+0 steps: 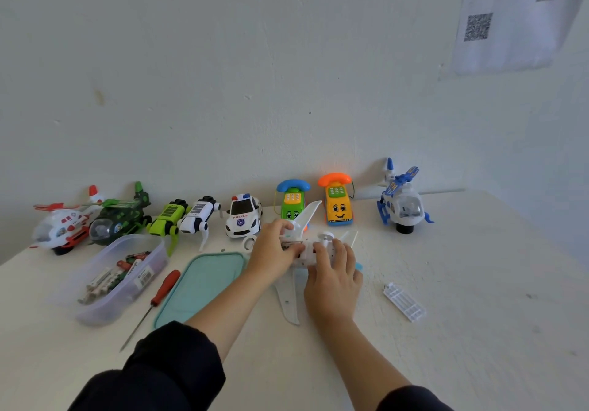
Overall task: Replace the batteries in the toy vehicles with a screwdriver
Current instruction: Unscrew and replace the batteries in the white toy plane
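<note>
A white toy plane [288, 299] lies upside down on the table in front of me, wings spread. My left hand [273, 252] grips its body from the left, fingers curled at the open battery bay. My right hand [333, 268] holds the body from the right, fingers curled over it. The plane's white ribbed battery cover [404, 301] lies loose on the table to the right. A red-handled screwdriver [153, 302] lies to the left, touched by neither hand. A clear tub [95, 310] beside it holds several batteries [110, 278].
A teal tub lid [199, 286] lies between screwdriver and plane. Toys line the wall: red-white helicopter [62, 227], green helicopter [119, 216], green robot dog [167, 217], white robot dog [199, 216], police car [243, 216], green phone car [291, 200], orange phone car [338, 201], blue helicopter [401, 201].
</note>
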A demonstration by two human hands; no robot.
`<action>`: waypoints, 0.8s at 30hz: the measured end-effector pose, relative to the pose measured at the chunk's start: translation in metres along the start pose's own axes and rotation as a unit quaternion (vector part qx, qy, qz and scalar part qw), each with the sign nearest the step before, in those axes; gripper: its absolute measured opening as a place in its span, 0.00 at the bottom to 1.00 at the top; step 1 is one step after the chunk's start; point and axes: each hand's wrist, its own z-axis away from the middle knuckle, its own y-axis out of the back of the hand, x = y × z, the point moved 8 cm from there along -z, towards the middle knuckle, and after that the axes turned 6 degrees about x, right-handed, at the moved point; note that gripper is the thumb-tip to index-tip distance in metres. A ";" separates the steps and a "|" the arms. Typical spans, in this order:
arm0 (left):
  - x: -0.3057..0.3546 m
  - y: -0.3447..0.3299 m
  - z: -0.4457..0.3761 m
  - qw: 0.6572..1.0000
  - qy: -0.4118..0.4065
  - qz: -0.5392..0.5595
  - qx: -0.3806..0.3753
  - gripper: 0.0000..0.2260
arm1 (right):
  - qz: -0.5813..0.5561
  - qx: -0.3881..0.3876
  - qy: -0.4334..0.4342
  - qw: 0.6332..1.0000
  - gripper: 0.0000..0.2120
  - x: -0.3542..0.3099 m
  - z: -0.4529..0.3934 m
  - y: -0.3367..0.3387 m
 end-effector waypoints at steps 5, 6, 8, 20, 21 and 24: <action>-0.001 0.002 -0.020 0.983 0.039 -0.117 -0.133 0.15 | -0.018 0.000 -0.011 1.000 0.32 0.002 0.000 0.000; 0.000 0.003 -0.023 0.981 0.036 -0.116 -0.152 0.14 | -0.016 -0.005 -0.011 1.000 0.32 0.002 0.000 0.000; 0.001 0.002 -0.027 0.978 0.029 -0.120 -0.168 0.12 | -0.016 -0.015 -0.013 1.000 0.32 0.001 0.000 0.000; 0.010 0.003 -0.024 0.969 -0.033 -0.205 -0.134 0.13 | -0.032 -0.036 -0.025 0.999 0.32 -0.001 -0.001 0.003; 0.009 0.003 -0.024 0.969 -0.031 -0.206 -0.131 0.13 | -0.036 -0.033 -0.025 0.998 0.32 -0.001 -0.001 0.005; 0.005 0.002 -0.022 0.970 -0.023 -0.204 -0.129 0.13 | -0.048 -0.043 -0.027 0.998 0.34 -0.001 0.001 0.006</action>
